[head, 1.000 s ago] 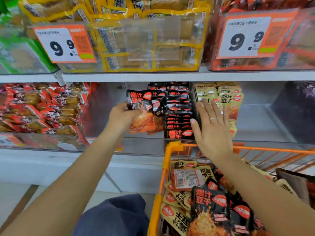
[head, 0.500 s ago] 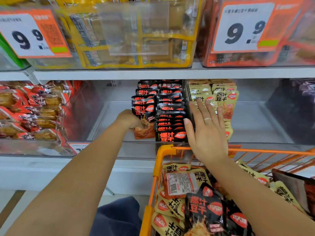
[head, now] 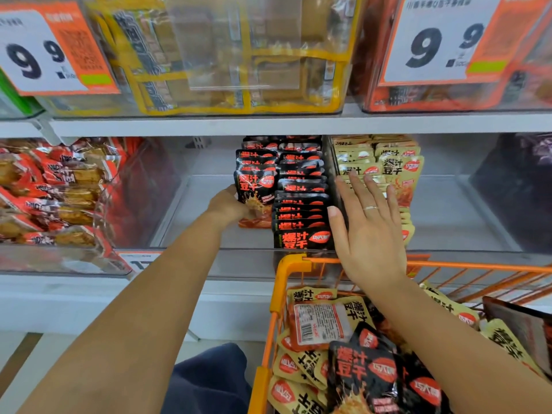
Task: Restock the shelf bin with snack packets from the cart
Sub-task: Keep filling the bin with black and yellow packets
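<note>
Packet [head: 255, 186] in left hand [head: 228, 204]; bin floor [head: 194, 216] open leftward.

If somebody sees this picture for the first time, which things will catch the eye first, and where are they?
Probably the two big 9.9 price tags on the upper shelf, at the left and right. Then the left hand gripping a black snack packet at the rows in the middle bin, with the right hand held open beside them. Below right is the orange cart, full of packets.
</note>
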Tool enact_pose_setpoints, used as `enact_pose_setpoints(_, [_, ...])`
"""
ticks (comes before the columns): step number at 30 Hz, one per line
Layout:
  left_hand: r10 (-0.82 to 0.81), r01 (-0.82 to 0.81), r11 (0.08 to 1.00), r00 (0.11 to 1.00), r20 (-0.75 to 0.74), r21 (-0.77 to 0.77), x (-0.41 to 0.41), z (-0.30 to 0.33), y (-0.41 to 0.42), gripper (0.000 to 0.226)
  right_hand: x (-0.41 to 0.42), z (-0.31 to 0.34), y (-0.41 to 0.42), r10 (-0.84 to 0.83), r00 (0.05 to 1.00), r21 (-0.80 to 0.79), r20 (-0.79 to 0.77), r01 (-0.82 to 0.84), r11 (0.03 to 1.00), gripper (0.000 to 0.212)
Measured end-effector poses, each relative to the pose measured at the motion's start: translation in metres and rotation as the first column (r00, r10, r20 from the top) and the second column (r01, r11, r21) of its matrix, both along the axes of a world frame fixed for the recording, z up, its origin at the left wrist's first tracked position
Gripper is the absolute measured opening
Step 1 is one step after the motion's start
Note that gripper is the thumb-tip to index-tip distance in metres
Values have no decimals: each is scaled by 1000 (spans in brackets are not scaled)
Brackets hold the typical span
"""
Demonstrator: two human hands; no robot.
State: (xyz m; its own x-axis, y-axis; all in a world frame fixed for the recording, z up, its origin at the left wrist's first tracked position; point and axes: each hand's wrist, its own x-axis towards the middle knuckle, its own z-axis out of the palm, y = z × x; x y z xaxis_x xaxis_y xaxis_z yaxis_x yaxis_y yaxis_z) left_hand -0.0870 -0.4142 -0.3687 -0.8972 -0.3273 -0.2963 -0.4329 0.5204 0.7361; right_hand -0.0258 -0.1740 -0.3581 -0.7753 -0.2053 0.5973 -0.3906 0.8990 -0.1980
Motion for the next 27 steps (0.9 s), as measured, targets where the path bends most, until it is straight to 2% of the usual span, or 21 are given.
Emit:
enact_pose_setpoints(3, [3,-3,1000,1000,2,10,1,2,3,73,0,0,0,7,1000,-18,-9,-7,1000,54])
enact_pose_setpoints(6, [15,-16,1000,992,128,1,8,14,4,77,2,1,1,22,1000,-52,-13,-23,998,55])
enact_pose_setpoints(8, [38,-19,990,990,136,-141,18,31,4,78,2,2,1,42,999,-97,-9,-43,994,55])
enact_pose_setpoints(9, [48,-38,971,998,35,-238,27,42,5,75,2,2,1,57,998,-125,-5,-57,991,55])
enact_pose_setpoints(10, [35,-77,948,990,-139,-309,39,52,10,68,2,2,2,74,997,-157,-4,-74,985,54])
enact_pose_setpoints(12, [-86,-92,943,862,-500,-321,71,67,31,45,3,2,3,125,992,-251,-10,-124,960,50])
enact_pose_setpoints(13, [-184,-8,951,789,-587,-309,89,71,44,33,5,3,5,159,987,-312,-10,-154,937,48])
enact_pose_setpoints(14, [-300,116,940,733,-610,-322,107,71,58,24,7,4,7,194,981,-371,-6,-182,911,46])
enact_pose_setpoints(16, [-559,423,828,673,-485,-368,139,65,84,17,13,9,13,260,966,-464,-7,-233,855,43])
enact_pose_setpoints(18, [-775,676,621,607,-178,-397,160,51,109,32,23,13,24,310,950,-513,-25,-279,812,39])
enact_pose_setpoints(20, [-839,807,449,528,129,-384,172,33,128,57,37,16,37,338,941,-528,-28,-301,794,37])
enact_pose_setpoints(21, [-839,842,420,503,209,-339,176,26,136,64,44,17,44,339,941,-546,-23,-296,784,36])
enact_pose_setpoints(22, [-834,857,416,493,250,-304,179,20,142,66,50,19,50,333,943,-570,-23,-286,770,37])
enact_pose_setpoints(24, [-822,846,455,520,235,-278,182,15,146,56,58,25,59,305,952,-612,-40,-265,745,35])
enact_pose_setpoints(27, [-780,775,604,623,65,-187,178,21,136,36,63,35,67,298,955,-723,-7,-210,658,29])
